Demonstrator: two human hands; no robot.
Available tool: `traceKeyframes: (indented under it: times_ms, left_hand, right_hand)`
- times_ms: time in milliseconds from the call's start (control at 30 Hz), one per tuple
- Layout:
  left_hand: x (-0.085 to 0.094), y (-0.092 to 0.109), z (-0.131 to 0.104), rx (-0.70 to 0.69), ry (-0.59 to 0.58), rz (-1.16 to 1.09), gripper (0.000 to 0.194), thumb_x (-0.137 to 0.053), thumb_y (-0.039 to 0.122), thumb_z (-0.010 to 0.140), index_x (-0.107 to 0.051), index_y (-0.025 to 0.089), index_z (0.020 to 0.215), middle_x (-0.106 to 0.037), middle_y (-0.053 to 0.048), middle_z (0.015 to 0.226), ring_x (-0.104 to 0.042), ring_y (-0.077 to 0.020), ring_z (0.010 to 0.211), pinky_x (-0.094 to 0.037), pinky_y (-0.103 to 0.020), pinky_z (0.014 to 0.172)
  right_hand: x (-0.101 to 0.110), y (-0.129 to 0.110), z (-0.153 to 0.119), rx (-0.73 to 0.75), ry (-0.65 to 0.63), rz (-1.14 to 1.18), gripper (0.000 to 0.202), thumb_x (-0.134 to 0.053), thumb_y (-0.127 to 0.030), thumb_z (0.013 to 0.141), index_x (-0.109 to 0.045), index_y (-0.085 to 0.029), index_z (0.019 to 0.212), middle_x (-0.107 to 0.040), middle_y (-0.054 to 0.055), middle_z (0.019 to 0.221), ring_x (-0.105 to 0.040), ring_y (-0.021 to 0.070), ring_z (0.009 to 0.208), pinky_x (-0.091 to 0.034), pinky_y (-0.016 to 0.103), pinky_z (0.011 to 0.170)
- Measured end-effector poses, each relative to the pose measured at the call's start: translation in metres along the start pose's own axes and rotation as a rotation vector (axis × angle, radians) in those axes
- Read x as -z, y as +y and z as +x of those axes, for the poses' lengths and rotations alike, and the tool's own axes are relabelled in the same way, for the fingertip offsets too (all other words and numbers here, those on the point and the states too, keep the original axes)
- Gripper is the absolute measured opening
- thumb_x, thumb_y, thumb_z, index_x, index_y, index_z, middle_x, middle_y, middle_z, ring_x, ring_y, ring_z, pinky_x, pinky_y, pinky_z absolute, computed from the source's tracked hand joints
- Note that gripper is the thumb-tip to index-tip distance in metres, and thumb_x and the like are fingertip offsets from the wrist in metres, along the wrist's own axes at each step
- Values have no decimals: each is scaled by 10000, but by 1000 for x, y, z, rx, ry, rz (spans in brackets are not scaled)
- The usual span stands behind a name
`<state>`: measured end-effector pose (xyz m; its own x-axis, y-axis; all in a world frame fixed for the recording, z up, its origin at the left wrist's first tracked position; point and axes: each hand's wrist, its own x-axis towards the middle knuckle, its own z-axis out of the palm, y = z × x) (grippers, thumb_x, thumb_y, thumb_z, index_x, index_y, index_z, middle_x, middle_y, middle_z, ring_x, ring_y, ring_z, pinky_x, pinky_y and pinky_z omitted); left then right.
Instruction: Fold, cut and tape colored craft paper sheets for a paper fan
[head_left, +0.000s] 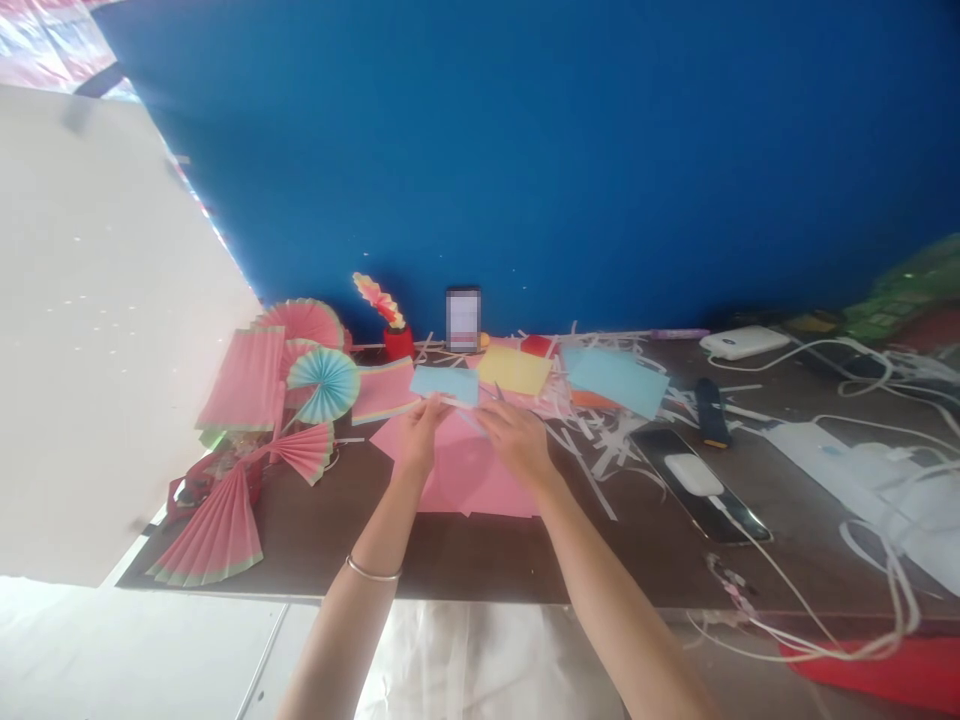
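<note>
A small light blue sheet of paper (448,382) is held up over the middle of the table, a pale strip along its near edge. My left hand (421,432) is closed on the sheet's near left edge, thumb and fingers pinched together. At its near right corner, the fingers of my right hand (516,437) are closed on the paper too. A thin dark shape (496,390) shows by the right fingertips; I cannot make out what it is. Beneath both hands lie pink sheets of paper (480,475).
Pleated paper fans (244,380) crowd the table's left end. A phone (463,320) leans upright against the blue wall. Yellow paper (515,369), another blue sheet (616,378) and white paper strips (607,445) lie right. Farther right are a dark phone (739,515) and white cables (892,560).
</note>
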<state>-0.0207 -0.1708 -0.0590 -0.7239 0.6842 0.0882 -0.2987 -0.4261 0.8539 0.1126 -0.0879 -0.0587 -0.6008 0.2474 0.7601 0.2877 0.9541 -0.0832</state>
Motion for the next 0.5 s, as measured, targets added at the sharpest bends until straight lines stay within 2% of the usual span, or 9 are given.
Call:
traceKeyframes:
  times_ms: [167,367,500]
  left_hand:
    - [1,0,1,-4,-12,25,270,-703,382,677,-718,123,753,-699,-68,788,-663,-233,889,-459,-453,948]
    - [0,3,0,-2,-5,27,272,-711,385,669,-714,119,729,-699,-64,759,-671,-229,852,-476,-444,930]
    - [-3,3,-3,24,-31,-4,315,-691,424,687,-713,133,807,-715,-82,823,-659,-251,929,-456,-446,949]
  right_hand:
    - [-2,2,-1,1,-5,24,266,-427,-204,908,-671,-253,1003,-681,34,922,-600,154,814,-446,273,708]
    - [0,0,0,-14,-4,29,245,-448,-156,895,-683,-227,902,-687,19,914,-600,133,787,-427,255,657]
    - [1,-4,2,-65,16,58,236,-465,-170,891,-690,-234,863,-689,6,897,-604,124,750,-425,256,623]
